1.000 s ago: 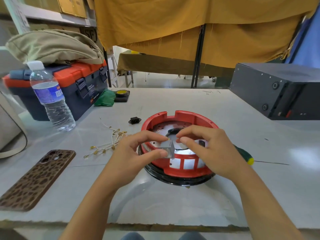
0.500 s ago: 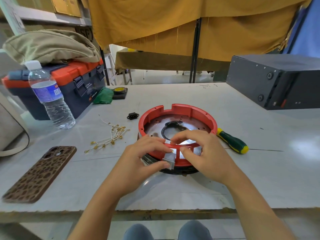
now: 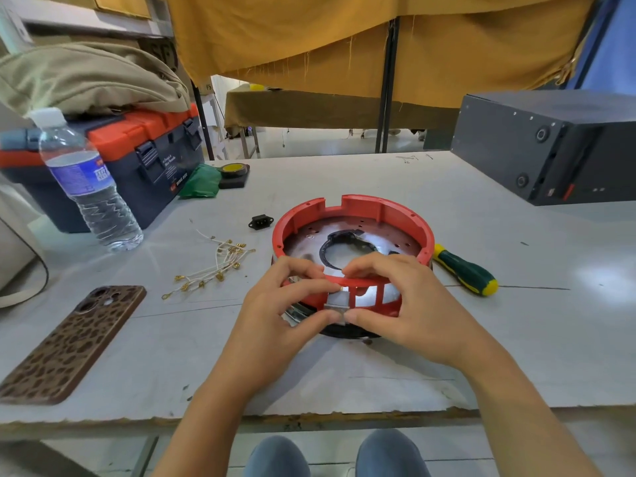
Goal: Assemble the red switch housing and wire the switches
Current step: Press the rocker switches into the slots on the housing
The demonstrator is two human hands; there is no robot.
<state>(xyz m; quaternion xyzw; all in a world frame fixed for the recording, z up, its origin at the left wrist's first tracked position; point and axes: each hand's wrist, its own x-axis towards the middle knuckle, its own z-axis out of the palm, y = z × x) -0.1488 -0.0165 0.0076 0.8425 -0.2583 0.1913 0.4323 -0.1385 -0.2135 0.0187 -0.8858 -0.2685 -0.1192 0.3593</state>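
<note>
The round red plastic switch housing (image 3: pixel 351 215) sits on the pale grey table (image 3: pixel 344 173), on top of a shiny metal plate. Its near wall has a row of square window holes. The left hand (image 3: pixel 275 315) and the right hand (image 3: pixel 406 304) are both at that wall. Their thumbs and first fingers are curled in, pinching a small grey square switch (image 3: pixel 335 302) right at the leftmost window. The other fingers rest on the red rim. It looks like this switch is just going into its hole, and the other windows look open, so more switches may be needed. The bunch of thin white wires with gold ends (image 3: pixel 213 266) lies loose on the table to the left, well apart from the housing, so the wiring is not started. A small black socket (image 3: pixel 260 222) and a green and yellow screwdriver (image 3: pixel 464 270) lie near, untouched.
</note>
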